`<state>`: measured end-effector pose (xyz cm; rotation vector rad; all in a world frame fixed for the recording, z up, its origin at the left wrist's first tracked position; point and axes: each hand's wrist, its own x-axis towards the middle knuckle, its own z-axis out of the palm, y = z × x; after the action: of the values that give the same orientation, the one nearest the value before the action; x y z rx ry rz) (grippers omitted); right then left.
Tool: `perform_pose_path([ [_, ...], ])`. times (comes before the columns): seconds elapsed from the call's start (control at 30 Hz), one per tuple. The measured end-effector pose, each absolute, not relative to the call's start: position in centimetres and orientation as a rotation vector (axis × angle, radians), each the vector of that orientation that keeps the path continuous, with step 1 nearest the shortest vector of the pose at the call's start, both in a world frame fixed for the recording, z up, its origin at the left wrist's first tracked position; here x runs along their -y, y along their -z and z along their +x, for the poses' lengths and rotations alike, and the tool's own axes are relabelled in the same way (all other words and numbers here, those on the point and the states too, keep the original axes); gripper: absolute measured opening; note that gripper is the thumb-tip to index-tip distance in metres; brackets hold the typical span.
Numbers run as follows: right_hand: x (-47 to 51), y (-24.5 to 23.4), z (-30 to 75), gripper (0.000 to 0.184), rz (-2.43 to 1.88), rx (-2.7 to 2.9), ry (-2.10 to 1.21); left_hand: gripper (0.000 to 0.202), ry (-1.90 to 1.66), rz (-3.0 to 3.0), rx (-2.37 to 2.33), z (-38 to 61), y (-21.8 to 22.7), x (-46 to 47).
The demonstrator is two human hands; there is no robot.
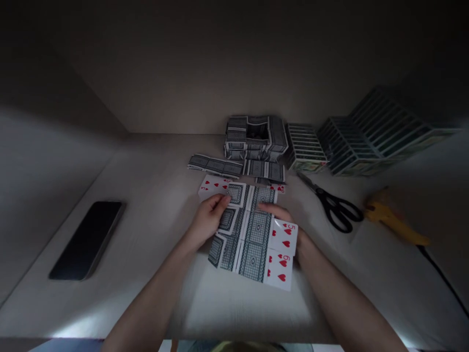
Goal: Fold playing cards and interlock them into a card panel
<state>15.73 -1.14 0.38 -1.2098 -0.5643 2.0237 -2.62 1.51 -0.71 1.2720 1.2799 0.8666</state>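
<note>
A panel of joined playing cards [256, 230], mostly patterned backs with two heart faces along its right side, is held above the table between my hands. My left hand [210, 217] pinches its upper left edge, thumb on top. Around the right edge wraps my right hand [289, 225], a finger lying across the backs and the rest hidden beneath. Heart cards [212, 183] lie face up just behind the panel. Farther back are a folded card strip [216, 165] and a second strip [264, 169].
A box-like card structure [236, 132] stands near the back wall. To its right sit card racks [306, 146] and larger stepped ones [351, 142]. Black-handled scissors [331, 208] and a yellow glue gun [395, 222] with a cord lie right; a phone [88, 239] lies left.
</note>
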Motion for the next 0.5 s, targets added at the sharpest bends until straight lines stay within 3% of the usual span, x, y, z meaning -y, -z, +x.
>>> perform_pose_path([
  [0.17, -0.2, 1.1, 15.8, 0.055, -1.107, 0.697, -1.913, 0.031, -1.197, 1.018, -1.436, -5.9, 0.3, -3.4],
  [0.23, -0.6, 1.6, 15.6, 0.051, -1.114, 0.849, -1.745, 0.030, -1.301, 1.002, -1.599, -7.5, 0.1, -4.1],
  [0.33, -0.8, 2.3, 15.2, 0.036, -1.350, 1.110, -1.179, 0.033, -1.326, 1.011, -1.758, -8.9, -0.2, -4.6],
  [0.4, -0.6, 2.5, 14.9, 0.036, -1.398, 1.413, -0.923, 0.034, -1.290, 1.033, -1.817, -9.2, -0.1, -4.7],
  [0.5, 0.1, 2.1, 14.8, 0.062, -1.362, 1.916, -0.771, 0.036, -1.202, 1.111, -1.884, -9.0, 0.3, -4.7],
])
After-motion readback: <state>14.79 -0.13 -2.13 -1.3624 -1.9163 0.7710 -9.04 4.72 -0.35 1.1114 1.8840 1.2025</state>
